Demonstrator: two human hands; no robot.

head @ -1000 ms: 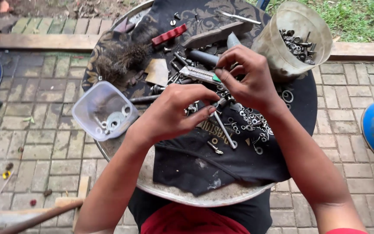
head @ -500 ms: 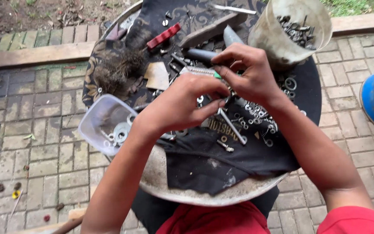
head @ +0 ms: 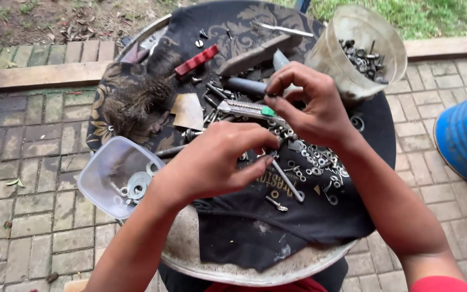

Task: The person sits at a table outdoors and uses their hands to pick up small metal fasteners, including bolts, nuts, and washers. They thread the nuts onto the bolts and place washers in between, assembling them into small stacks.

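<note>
Nuts and washers [head: 320,162] lie scattered on a black cloth [head: 266,232] at the middle of the round worktop [head: 190,254], just under and to the right of both hands. Among them a long bolt [head: 287,181] lies with its long axis slanting from far left to near right, its near end pointing toward the person.

Left hand [head: 212,162] hovers over the pile, fingers [head: 255,132] curled inward and the thumb pressed toward them; whatever small piece it pinches is hidden. Right hand [head: 312,105] sits just beyond it, fingertips [head: 277,84] drawn together in a pinch, and I cannot tell what they hold.

A folding tool with a green tab [head: 249,110] lies crosswise just beyond the left hand. Farther left are a bristly brush [head: 136,97] and a red bar [head: 197,59]. A clear plastic tub [head: 114,173] holding large washers hangs over the left rim of the worktop. A cloudy plastic cup [head: 363,48] full of bolts leans at the far right. A blue barrel [head: 466,140] stands on the brick paving to the right.
</note>
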